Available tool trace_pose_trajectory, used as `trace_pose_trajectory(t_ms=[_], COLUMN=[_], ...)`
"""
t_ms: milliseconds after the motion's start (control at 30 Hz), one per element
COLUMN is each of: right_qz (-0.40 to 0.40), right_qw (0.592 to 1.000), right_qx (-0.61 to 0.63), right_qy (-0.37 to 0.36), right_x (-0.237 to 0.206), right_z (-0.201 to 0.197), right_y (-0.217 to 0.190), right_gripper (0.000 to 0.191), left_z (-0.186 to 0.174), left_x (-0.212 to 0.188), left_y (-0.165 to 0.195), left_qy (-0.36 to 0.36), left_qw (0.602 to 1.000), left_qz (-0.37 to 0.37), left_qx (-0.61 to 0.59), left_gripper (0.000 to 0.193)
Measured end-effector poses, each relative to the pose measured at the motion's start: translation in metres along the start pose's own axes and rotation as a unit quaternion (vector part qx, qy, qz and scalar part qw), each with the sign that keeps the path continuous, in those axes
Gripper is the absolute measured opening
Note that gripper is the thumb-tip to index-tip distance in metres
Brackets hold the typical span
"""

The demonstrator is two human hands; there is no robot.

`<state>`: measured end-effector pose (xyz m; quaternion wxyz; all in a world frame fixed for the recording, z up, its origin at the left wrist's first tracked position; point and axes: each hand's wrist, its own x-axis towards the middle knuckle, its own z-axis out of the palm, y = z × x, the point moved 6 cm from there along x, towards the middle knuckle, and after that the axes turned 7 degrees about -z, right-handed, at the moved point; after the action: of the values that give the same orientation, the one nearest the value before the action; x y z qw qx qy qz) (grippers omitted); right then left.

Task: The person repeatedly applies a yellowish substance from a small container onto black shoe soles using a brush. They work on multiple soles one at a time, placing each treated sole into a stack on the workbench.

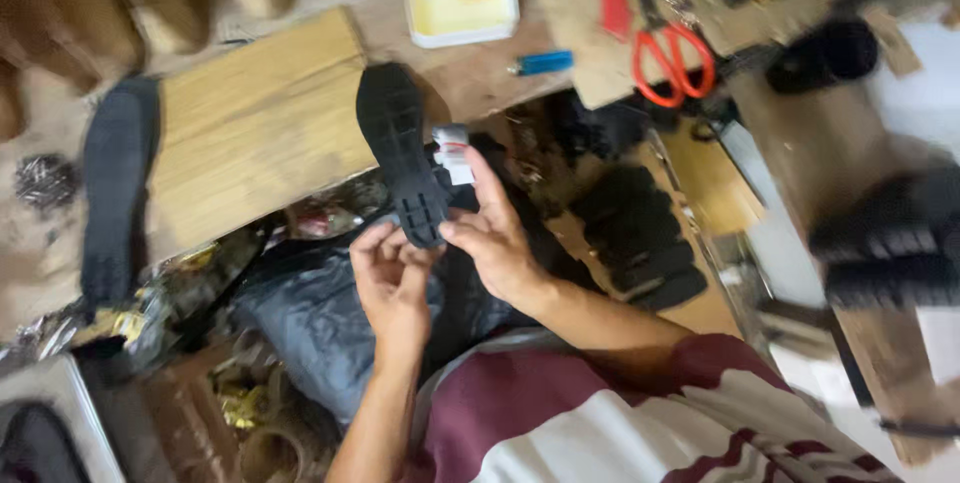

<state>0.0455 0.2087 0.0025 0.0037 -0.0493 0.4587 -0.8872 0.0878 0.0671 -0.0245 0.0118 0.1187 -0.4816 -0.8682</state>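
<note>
Both hands hold a black rubber shoe sole (404, 155) up over the lap, tread toward the camera. The left hand (392, 288) has its fingers (372, 239) closed on the heel end from below; the right hand (497, 239) pinches the same end from the side, its fingers (487, 175) reaching up along the edge beside a small white tube (452, 149). The sole rises from the fingers toward the wooden worktop (255, 123). It looks light, bendy and grippy; the stiffer heel seems the surest hold. Red scissors (672, 61) lie well apart.
</note>
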Motion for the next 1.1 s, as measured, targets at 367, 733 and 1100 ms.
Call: trace_pose_trajectory(t_ms=[367,733,1100], right_qz=[-0.021,0.138,-0.02], right_qw=[0.979,0.787,0.735], right_qx=[-0.177,-0.309,-0.302], right_qy=[0.094,0.516,0.606], right_x=[-0.112,-0.247,-0.204], right_z=[-0.102,-0.382,-0.505], right_y=[-0.114,-0.043,-0.086], right_gripper=[0.093,0.087,0.07], left_z=[0.071,0.061,0.09], left_x=[-0.046,-0.031,-0.039], left_y=[-0.055,-0.123,-0.157], left_qy=[-0.187,-0.16,-0.13], left_qw=[0.95,0.913,0.887], left_qz=[-0.025,-0.045,-0.027], left_qx=[0.25,0.372,0.441], left_gripper=[0.042,0.033,0.036])
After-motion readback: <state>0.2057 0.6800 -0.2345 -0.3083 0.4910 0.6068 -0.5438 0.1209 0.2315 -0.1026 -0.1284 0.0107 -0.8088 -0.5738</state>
